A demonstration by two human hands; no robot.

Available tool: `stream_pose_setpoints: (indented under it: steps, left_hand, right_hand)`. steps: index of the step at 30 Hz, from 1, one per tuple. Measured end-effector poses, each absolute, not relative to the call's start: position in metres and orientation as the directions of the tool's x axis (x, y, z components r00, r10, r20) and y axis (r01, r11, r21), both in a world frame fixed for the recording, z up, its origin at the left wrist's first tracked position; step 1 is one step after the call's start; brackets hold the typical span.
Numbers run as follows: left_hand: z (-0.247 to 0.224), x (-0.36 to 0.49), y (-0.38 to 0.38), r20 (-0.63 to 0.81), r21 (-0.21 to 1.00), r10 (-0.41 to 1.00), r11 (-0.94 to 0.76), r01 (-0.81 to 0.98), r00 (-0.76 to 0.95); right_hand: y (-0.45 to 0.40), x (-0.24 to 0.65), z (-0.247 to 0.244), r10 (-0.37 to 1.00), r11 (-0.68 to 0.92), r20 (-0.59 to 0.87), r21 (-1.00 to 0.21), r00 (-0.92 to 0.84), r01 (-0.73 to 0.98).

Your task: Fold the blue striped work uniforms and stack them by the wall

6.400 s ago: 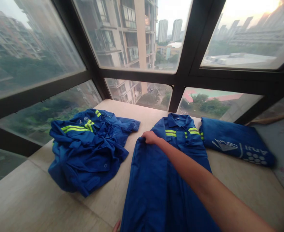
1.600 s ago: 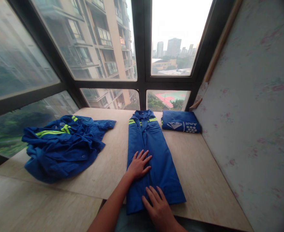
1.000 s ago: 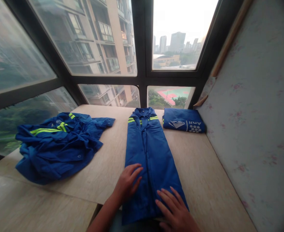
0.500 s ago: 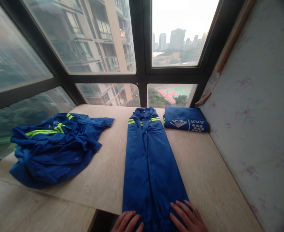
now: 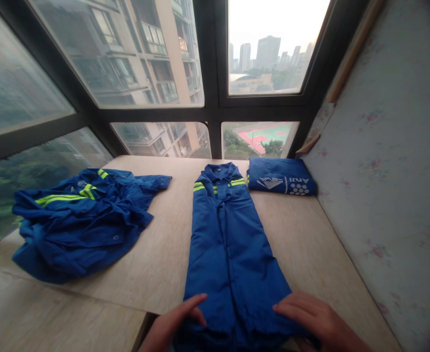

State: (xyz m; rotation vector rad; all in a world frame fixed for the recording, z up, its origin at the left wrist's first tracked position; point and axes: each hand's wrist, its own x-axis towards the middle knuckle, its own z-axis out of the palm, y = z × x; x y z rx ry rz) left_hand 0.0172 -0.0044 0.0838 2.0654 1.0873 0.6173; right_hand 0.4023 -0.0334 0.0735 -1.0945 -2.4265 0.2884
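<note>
A blue jacket (image 5: 229, 244) with yellow stripes near its collar lies lengthwise on the wooden surface (image 5: 167, 254), its sides folded inward. At its near left corner, my left hand (image 5: 174, 320) grips the fabric between thumb and fingers. My right hand (image 5: 315, 318) is closed on the near right corner, with the fingertips partly hidden under the cloth. The lower edge between the hands looks slightly raised and runs to the frame's bottom.
A crumpled blue jacket (image 5: 83, 225) with yellow stripes lies at the left. A folded blue garment (image 5: 281, 176) with white print sits at the back right, beside the flowered wall (image 5: 379, 195). Windows rise behind. A dark gap shows near the front edge.
Both hands have moved outward from lying flat on the fabric to gripping its near corners. The jacket's near end has spread wider and lifted a little.
</note>
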Motion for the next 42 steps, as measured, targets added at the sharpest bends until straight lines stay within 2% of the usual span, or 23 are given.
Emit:
stream_pose_setpoints:
  steps: [2, 5, 8, 10, 12, 14, 19, 24, 27, 29, 33, 35, 38, 40, 42]
  left_hand:
    - [0.106, 0.022, 0.014, -0.001, 0.864, 0.909, -0.209, 0.458, 0.418]
    - [0.124, 0.037, 0.065, -0.132, 0.977, 0.942, 0.070, 0.203, 0.310]
    - [0.118, 0.050, 0.134, -0.168, 0.985, 0.969, 0.174, -0.020, 0.179]
    - [0.100, 0.057, 0.180, -0.208, 0.975, 0.973, 0.215, -0.053, 0.101]
    - [0.076, 0.061, 0.216, -0.267, 0.963, 0.963, 0.268, -0.014, 0.022]
    - [0.050, 0.064, 0.239, -0.303, 0.953, 0.953, 0.303, 0.024, -0.034]
    - [0.011, 0.061, 0.252, -0.322, 0.945, 0.944, 0.325, 0.033, -0.070]
    - [0.011, 0.055, 0.253, -0.318, 0.948, 0.948, 0.318, -0.012, 0.029]
    - [0.008, 0.057, 0.256, -0.300, 0.954, 0.954, 0.299, 0.037, 0.007]
    - [0.004, 0.059, 0.258, -0.280, 0.955, 0.959, 0.282, 0.096, -0.033]
    - [0.001, 0.059, 0.262, -0.232, 0.943, 0.964, 0.256, 0.214, -0.129]
    - [0.004, 0.055, 0.262, -0.220, 0.931, 0.958, 0.262, 0.254, -0.183]
    - [0.012, 0.045, 0.252, -0.249, 0.917, 0.942, 0.304, 0.258, -0.223]
    - [0.015, 0.037, 0.232, -0.285, 0.915, 0.934, 0.332, 0.228, -0.213]
    - [0.015, 0.031, 0.202, -0.311, 0.918, 0.931, 0.347, 0.195, -0.192]
  right_hand:
    - [-0.008, 0.409, 0.105, 0.803, 0.584, 0.242, -0.501, -0.545, 0.638]
    - [0.062, 0.413, 0.139, 0.899, 0.362, 0.105, -0.725, -0.425, 0.587]
    - [0.155, 0.408, 0.144, 0.940, 0.128, -0.020, -0.905, -0.342, 0.405]
    - [0.209, 0.399, 0.127, 0.957, -0.051, -0.149, -0.931, -0.248, 0.362]
    - [0.244, 0.388, 0.098, 0.964, -0.223, -0.260, -0.902, -0.053, 0.369]
    - [0.258, 0.379, 0.062, 0.961, -0.268, -0.272, -0.886, 0.045, 0.378]
    - [0.246, 0.376, -0.005, 0.977, -0.202, -0.155, -0.901, 0.149, 0.384]
    - [0.239, 0.380, -0.027, 0.984, 0.010, 0.080, -0.914, 0.156, 0.405]
    - [0.239, 0.376, -0.036, 0.960, 0.064, 0.179, -0.887, 0.214, 0.457]
    - [0.237, 0.372, -0.040, 0.947, 0.066, 0.228, -0.827, 0.225, 0.558]
    - [0.227, 0.362, -0.031, 0.928, 0.069, 0.332, -0.600, 0.169, 0.797]
    - [0.222, 0.352, -0.016, 0.921, 0.129, 0.382, -0.484, 0.076, 0.866]
    - [0.220, 0.325, 0.009, 0.882, 0.394, 0.408, -0.364, -0.235, 0.844]
    - [0.223, 0.303, 0.016, 0.830, 0.537, 0.376, -0.339, -0.412, 0.773]
    - [0.228, 0.283, 0.013, 0.815, 0.574, 0.322, -0.346, -0.481, 0.742]
